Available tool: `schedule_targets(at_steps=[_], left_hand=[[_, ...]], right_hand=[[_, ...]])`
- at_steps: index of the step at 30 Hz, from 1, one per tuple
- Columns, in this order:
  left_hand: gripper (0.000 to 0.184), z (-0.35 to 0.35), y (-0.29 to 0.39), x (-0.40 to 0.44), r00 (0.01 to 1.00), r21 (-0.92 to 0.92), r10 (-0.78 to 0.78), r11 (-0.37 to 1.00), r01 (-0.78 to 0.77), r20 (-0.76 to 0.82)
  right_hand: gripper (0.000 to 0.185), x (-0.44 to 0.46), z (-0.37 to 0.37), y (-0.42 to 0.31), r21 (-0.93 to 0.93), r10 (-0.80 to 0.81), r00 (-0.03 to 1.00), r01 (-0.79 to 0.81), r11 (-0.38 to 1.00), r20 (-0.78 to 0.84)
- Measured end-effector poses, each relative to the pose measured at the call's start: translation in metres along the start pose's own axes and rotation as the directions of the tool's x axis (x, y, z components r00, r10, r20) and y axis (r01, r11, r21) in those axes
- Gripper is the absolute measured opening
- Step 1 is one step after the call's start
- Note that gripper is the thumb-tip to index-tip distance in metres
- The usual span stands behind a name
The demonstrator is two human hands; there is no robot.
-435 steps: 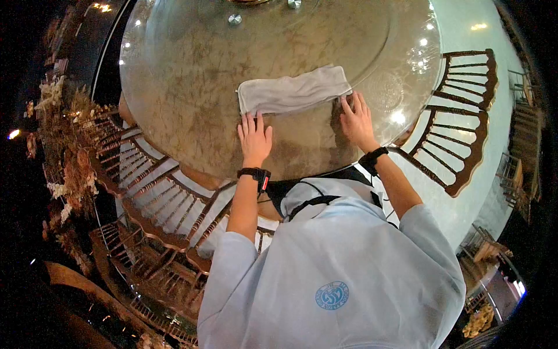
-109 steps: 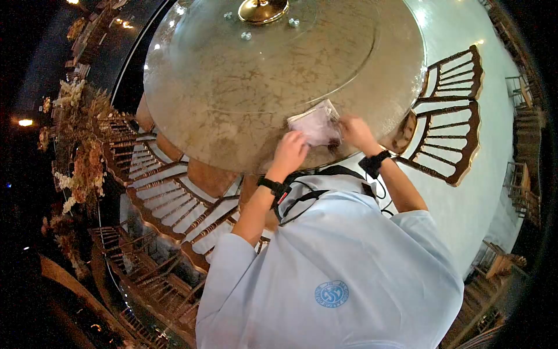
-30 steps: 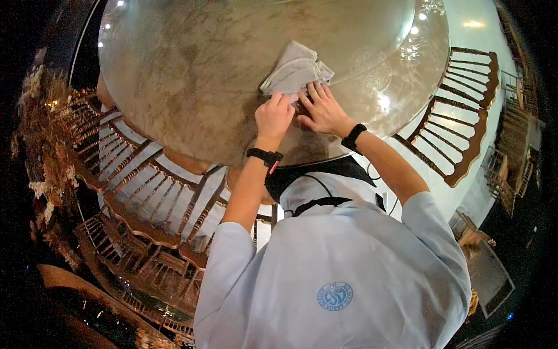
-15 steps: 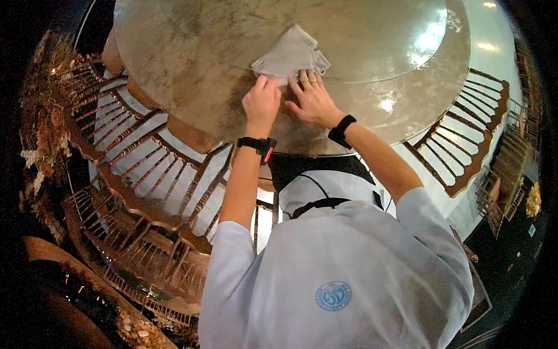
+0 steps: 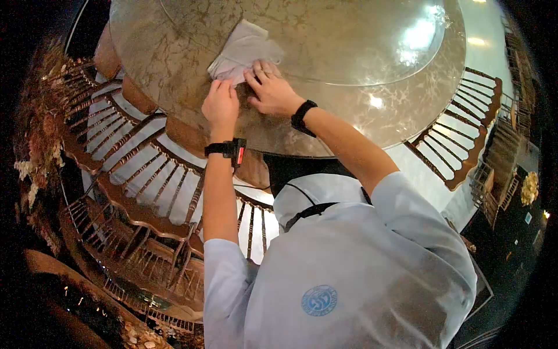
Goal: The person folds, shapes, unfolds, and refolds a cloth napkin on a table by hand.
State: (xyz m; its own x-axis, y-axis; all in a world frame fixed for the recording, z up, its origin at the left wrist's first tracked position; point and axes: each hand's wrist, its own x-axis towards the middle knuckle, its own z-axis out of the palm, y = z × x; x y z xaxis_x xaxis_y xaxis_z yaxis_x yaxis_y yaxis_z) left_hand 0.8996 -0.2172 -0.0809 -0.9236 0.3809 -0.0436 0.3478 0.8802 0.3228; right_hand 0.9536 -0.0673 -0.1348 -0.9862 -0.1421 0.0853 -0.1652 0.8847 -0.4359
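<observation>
A folded whitish cloth [image 5: 244,51] lies on the round, marbled tabletop [image 5: 331,104], left of centre in the head view. At its near left corner, my left hand [image 5: 221,106] is closed with the fingertips pinching the cloth's edge. My right hand [image 5: 273,90] rests palm down at the cloth's near right side, its fingers stretched out over the fabric. A slightly raised round glass turntable [image 5: 372,58] covers the middle of the table. Both wrists wear black bands.
Wooden spindle-back chairs [image 5: 145,215] curve around the table's left side. Another spindle-back chair [image 5: 465,157] stands at the right. Dried plants [image 5: 43,134] are at the far left. Bright lamp reflections show on the table.
Both hands and the cloth have moved left across the tabletop. The left hand stays closed on the cloth's edge, and the right hand stays flat on it.
</observation>
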Motion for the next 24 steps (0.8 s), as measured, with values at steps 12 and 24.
schedule_targets(at_steps=[12,24], left_hand=[[0.012,-0.004,-0.035,-0.049,0.995,-0.051,-0.099,0.994,0.1,0.008],[0.012,0.025,0.023,-0.087,0.999,-0.179,0.005,0.984,0.003,0.041]], right_hand=[[0.053,-0.002,0.008,-0.04,0.056,-0.175,0.985,0.174,0.983,0.002],[0.037,-0.068,-0.021,-0.006,0.09,-0.135,0.99,0.137,0.986,-0.027]])
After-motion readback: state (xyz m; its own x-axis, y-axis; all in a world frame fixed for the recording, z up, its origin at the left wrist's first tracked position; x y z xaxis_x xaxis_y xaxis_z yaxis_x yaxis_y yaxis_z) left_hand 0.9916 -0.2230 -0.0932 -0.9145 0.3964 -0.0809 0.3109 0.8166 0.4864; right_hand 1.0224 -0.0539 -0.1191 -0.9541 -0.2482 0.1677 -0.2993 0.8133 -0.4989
